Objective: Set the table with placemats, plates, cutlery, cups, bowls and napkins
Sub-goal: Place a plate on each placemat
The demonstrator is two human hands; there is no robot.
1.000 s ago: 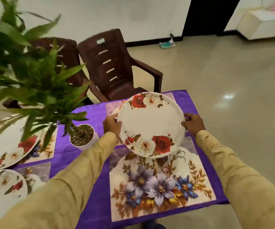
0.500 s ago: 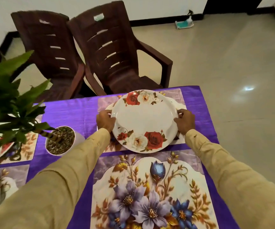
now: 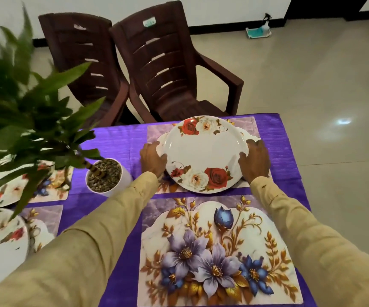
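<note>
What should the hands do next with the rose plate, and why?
Probably let go and draw back. The rose plate looks to rest on the middle of the far placemat, with the left hand and right hand gripping opposite sides of its rim. The near placemat has no plate yet.

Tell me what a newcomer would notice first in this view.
The white plate with red roses stands out, held at its rim by the left hand and right hand over the far placemat. In front of it the near placemat, with big purple and blue flowers, lies bare on the purple tablecloth. A leafy potted plant crowds the left side, and two dark brown chairs stand beyond the table.
</note>
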